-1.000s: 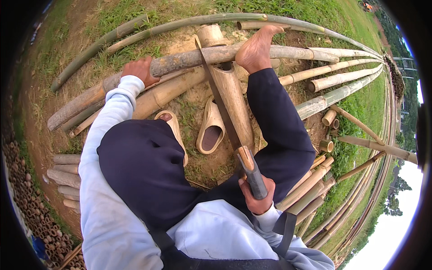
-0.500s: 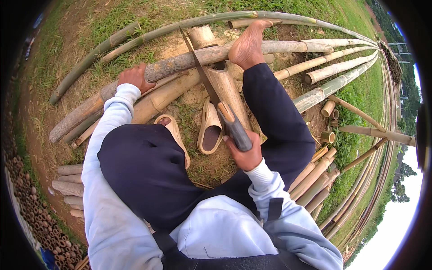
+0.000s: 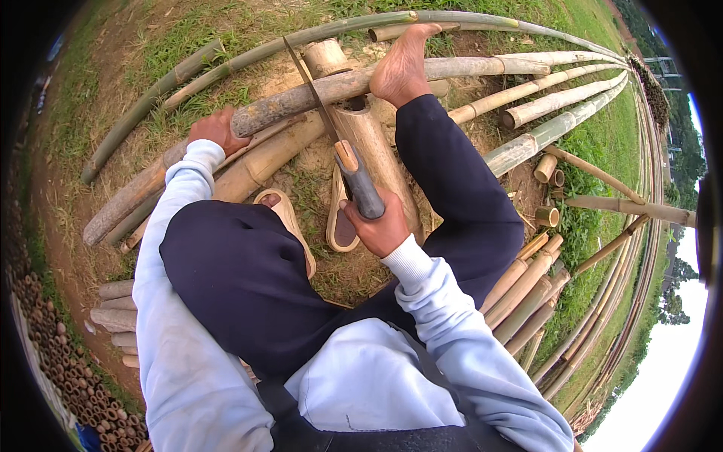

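Note:
My right hand [image 3: 383,225] is closed round the dark grip of a handsaw [image 3: 347,154]. The saw's long blade lies across a rough grey-brown bamboo pole [image 3: 294,101], its tip pointing up and left past the pole. At the pole's left end my left hand [image 3: 216,129] has its fingers curled, with the thumb under that end; part of its hold is hidden. My bare right foot [image 3: 407,66] presses on the same pole, right of the blade. Beneath, a thick bamboo piece [image 3: 373,143] and an upright cut stump [image 3: 325,56] lie close to the pole.
Several long bamboo poles [image 3: 557,134] fan out to the right. Tan slip-on shoes [image 3: 288,224] are on the ground, the left one worn. Cut lengths [image 3: 527,290] are piled right of my leg, more [image 3: 114,316] at left. A stack of bamboo rings [image 3: 98,403] fills the lower left.
My right hand and the saw have moved up and to the left, sliding the blade farther across the pole. My left hand and foot keep their places; the view has shifted slightly.

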The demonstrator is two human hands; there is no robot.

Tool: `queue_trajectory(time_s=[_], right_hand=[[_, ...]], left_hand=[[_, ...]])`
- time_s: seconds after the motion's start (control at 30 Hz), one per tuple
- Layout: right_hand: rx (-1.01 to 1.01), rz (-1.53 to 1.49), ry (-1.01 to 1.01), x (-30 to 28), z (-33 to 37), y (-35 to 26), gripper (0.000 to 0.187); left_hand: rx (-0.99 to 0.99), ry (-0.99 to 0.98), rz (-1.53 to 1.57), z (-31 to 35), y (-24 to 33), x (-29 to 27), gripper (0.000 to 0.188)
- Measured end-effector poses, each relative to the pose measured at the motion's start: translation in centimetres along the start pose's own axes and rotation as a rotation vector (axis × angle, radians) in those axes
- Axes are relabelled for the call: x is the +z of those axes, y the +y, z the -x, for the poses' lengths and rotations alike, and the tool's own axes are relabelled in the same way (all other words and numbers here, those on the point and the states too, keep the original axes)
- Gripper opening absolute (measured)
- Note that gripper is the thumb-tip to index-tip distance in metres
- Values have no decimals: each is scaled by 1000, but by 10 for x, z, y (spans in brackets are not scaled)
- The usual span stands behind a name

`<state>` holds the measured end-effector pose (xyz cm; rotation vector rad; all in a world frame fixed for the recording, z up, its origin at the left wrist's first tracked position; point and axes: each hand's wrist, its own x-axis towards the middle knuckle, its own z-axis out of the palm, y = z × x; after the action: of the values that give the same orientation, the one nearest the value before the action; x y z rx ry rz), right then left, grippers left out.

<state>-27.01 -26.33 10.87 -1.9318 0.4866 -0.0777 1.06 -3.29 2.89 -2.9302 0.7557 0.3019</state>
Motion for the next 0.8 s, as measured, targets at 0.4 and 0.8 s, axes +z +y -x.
queue_trajectory(time_s=[0.4,0.8], right_hand=[[-16,7,-48,4,-21,8,21],[-125,48,133,7,-2,14,25]], left_hand=[[-65,-58,38,-3,7,-1,77],[-3,48,7,-4,-5,18,76]])
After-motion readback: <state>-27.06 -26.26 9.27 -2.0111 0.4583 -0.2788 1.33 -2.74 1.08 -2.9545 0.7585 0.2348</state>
